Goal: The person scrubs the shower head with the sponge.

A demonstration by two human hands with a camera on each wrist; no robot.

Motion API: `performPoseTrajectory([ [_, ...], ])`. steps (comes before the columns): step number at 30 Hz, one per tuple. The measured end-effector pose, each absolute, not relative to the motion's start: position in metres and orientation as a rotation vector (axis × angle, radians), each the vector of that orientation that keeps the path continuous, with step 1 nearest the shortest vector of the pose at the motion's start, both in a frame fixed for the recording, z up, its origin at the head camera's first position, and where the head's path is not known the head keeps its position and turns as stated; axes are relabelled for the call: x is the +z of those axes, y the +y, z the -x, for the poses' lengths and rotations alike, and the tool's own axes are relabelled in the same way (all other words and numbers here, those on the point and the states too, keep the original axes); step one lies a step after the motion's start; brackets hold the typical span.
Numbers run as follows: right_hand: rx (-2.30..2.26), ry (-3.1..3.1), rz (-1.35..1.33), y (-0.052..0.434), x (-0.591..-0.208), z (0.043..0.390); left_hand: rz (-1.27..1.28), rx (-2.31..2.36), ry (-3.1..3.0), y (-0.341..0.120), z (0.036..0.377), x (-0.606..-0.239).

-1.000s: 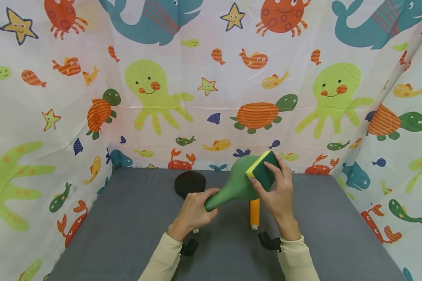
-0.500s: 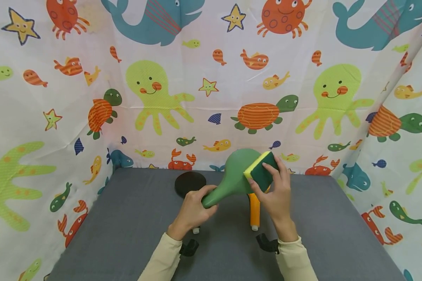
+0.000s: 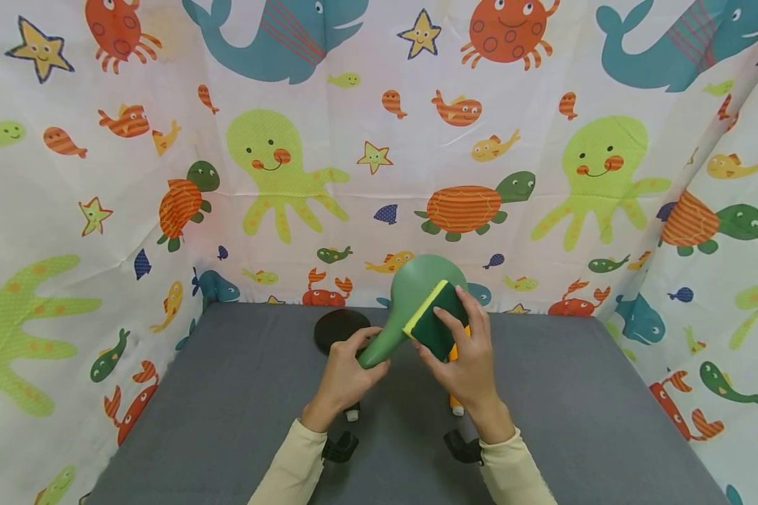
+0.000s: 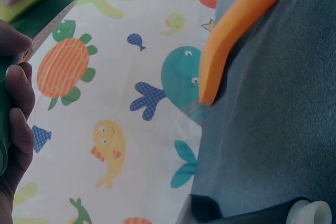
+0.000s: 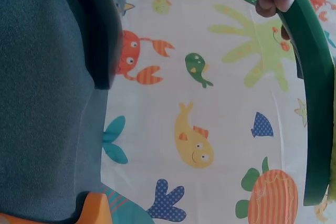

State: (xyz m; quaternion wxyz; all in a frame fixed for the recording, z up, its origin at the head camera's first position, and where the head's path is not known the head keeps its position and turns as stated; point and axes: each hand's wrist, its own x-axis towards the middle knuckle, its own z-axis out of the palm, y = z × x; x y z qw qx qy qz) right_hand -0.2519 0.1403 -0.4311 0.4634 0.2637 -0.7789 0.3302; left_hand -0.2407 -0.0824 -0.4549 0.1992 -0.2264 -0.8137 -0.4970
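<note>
My left hand (image 3: 347,375) grips the handle of a green paddle-shaped thing (image 3: 417,280) with a round head, held raised and tilted above the table. In the right wrist view this green paddle (image 5: 315,108) shows edge-on and slightly curved. My right hand (image 3: 467,368) pinches a sponge (image 3: 441,322), dark green on one side and yellow on the other. The yellow side faces the paddle and overlaps the lower part of its head, close to the neck. In the left wrist view the sponge (image 4: 39,1) appears at the top left corner.
On the grey table (image 3: 246,393) lie two similar things: a black round-headed one (image 3: 341,330) to the left and an orange one to the right, its orange handle (image 4: 226,40) tipped in white. A curtain (image 3: 328,175) printed with sea animals rises behind and at both sides.
The green paddle has risen and turned more upright, its head shifting left. My right hand has moved left and a little down with the sponge, from the head towards the neck.
</note>
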Motion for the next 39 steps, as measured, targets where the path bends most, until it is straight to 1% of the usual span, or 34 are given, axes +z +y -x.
performPoseTrajectory([
  [7,0.809,-1.854,-0.641,0.147,-0.429,0.256,0.601,-1.481,-2.265,-0.082,0.239,-0.453],
  [14,0.872,-1.841,-0.528,0.158,-0.430,0.258,0.559,-1.560,-2.259,-0.083,0.237,-0.451],
  [20,0.877,-1.853,-0.488,0.156,-0.429,0.255,0.511,-1.619,-2.260,-0.081,0.235,-0.450],
  [27,0.831,-1.859,-0.531,0.144,-0.429,0.251,0.484,-1.694,-2.241,-0.077,0.235,-0.448],
  [39,0.784,-1.828,-0.669,0.126,-0.435,0.247,0.407,-1.991,-2.170,-0.078,0.236,-0.445],
])
